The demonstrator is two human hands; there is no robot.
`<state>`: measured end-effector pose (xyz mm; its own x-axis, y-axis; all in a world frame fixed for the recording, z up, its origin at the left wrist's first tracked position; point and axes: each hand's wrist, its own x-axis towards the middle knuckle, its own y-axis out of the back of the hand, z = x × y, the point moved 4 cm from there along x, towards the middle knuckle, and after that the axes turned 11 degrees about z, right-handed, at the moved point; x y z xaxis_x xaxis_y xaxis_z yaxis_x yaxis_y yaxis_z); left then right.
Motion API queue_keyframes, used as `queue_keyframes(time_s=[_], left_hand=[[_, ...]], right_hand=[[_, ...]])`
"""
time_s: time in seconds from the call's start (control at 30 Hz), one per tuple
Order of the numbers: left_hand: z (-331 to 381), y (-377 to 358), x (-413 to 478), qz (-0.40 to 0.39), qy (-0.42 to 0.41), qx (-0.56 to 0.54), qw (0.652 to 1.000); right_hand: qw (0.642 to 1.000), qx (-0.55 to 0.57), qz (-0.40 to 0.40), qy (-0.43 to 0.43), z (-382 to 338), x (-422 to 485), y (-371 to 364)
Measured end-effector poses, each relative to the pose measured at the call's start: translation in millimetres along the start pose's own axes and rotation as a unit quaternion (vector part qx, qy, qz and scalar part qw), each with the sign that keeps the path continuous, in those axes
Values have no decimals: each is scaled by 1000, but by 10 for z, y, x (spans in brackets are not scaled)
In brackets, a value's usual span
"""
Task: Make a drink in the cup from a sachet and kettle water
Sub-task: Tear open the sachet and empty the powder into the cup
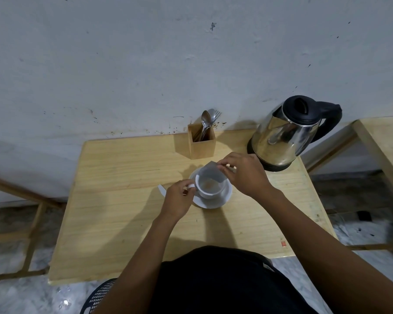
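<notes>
A white cup [208, 188] stands on a white saucer [222, 199] in the middle of the wooden table [123, 211]. Brown powder lies in the cup's bottom. My right hand [245, 174] holds a grey sachet [213, 172] tilted over the cup's far rim. My left hand [178, 197] grips the cup's handle at the left. A steel kettle [286, 134] with a black lid and handle stands at the back right on its base. A small white torn strip [161, 190] lies on the table left of my left hand.
A wooden holder [201, 142] with spoons and a fork stands at the back, against the wall. A second wooden table [383, 141] is at the right. A dark plastic stool [98, 295] shows at the bottom edge.
</notes>
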<state>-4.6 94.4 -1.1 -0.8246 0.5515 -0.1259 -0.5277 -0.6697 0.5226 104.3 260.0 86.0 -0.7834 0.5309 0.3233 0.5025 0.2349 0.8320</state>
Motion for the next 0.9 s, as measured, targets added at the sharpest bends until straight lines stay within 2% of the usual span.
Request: queue_keyframes(time_s=[0.1, 0.23, 0.33, 0.6, 0.9], left_hand=[[83, 28, 25, 8, -4, -12, 1000], [211, 36, 133, 30, -80, 23, 996], [254, 10, 186, 36, -113, 29, 992], [260, -14, 197, 55, -91, 1, 994], [192, -82, 204, 54, -66, -8, 996]], right_hand=[[1000, 14, -3, -4, 15, 13, 0], [998, 42, -43, -1, -10, 30, -43], [997, 65, -33, -8, -14, 42, -18], [989, 53, -61, -120, 259, 0, 103], [993, 27, 16, -115, 200, -92, 70]])
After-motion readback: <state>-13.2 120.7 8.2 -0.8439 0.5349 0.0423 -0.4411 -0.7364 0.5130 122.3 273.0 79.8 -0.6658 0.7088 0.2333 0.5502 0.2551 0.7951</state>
